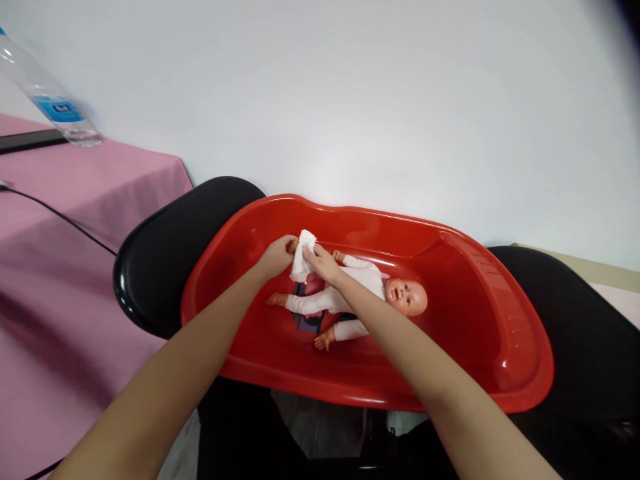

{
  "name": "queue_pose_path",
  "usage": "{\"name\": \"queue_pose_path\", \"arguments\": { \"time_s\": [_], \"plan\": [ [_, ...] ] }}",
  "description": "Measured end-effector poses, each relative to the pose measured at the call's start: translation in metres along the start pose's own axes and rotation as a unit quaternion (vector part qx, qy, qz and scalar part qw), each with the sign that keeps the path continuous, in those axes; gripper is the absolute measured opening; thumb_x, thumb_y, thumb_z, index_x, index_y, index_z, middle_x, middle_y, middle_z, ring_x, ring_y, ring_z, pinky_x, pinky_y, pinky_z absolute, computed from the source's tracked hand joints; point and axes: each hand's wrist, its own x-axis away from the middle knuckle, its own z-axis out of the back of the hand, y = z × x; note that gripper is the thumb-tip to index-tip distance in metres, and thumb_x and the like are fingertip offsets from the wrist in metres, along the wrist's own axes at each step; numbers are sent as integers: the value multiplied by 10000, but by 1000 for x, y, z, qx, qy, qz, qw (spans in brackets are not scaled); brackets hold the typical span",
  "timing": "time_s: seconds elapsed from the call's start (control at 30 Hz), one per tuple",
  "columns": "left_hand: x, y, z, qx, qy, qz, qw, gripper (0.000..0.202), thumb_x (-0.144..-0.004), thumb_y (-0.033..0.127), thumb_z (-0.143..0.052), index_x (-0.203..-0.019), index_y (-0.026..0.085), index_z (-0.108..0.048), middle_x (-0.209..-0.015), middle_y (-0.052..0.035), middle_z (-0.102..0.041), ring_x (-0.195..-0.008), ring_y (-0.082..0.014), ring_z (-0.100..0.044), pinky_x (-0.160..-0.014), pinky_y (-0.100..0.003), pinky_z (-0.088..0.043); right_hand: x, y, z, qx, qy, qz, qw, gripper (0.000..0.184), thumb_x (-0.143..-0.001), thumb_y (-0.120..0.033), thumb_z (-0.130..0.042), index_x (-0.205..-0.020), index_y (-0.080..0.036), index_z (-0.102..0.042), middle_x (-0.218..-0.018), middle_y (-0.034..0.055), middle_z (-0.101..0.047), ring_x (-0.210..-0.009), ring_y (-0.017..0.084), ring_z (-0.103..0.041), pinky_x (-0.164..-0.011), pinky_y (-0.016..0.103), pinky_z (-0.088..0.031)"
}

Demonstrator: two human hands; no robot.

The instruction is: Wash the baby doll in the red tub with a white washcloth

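Red tub [470,373] on black chairs [165,260], white wall [380,100].

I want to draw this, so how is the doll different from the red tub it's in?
The doll is small, pale and dressed in white; the red tub is big, shiny and bare plastic. The doll lies on its back inside, while the tub rests across two black chairs. Both lie lengthwise the same way. The left hand and right hand hold a white cloth over the doll's leg.

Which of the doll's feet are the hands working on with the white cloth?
The far foot, raised toward the tub's back wall: the left hand grips it while the right hand presses the white cloth against it. The near foot lies bare and untouched.
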Motion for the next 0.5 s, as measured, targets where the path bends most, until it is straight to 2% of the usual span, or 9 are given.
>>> {"name": "queue_pose_path", "arguments": {
  "time_s": [0.1, 0.2, 0.37, 0.5],
  "plan": [
    [-5, -15, -3, 11, 18, -7, 1000, 438, -707, 325, -746, -1114, 210, -633, -1078, -40, -747, -945, -227, -684, -862, -340, -539, 3, 2, -2, 0, -32, 46, 998, 327, -977, -369, -707, -1252, -194, -727, -1266, 80, -777, -1045, 194, -731, -987, 333, -576],
    [-7, -21, -4, 11, 1, -27, 1000, 471, -712, 279, -714, -1171, 225, -625, -1118, -42, -759, -1003, -238, -708, -909, -350, -563, 0, 3, -6, 47, 25, 24, 998, 240, -937, -310, -761, -1141, -184, -782, -1143, 67, -811, -989, 206, -735, -975, 351, -570],
    [-2, -9, 0, -33, 19, -12, 999, 417, -765, 244, -720, -1173, 220, -637, -1067, -28, -769, -990, -236, -706, -917, -345, -544, -9, 0, -7, 61, 83, -14, 995, 86, -909, -213, -758, -960, -188, -822, -959, 25, -824, -893, 206, -745, -903, 324, -567],
    [4, 0, 1, -46, 16, -9, 999, 437, -780, 199, -694, -1212, 227, -639, -1054, -18, -765, -984, -231, -698, -886, -333, -527, -6, -2, -4, 18, 49, 21, 998, 95, -888, -212, -771, -966, -187, -819, -1008, 34, -827, -910, 200, -742, -913, 321, -568]
  ]
}}
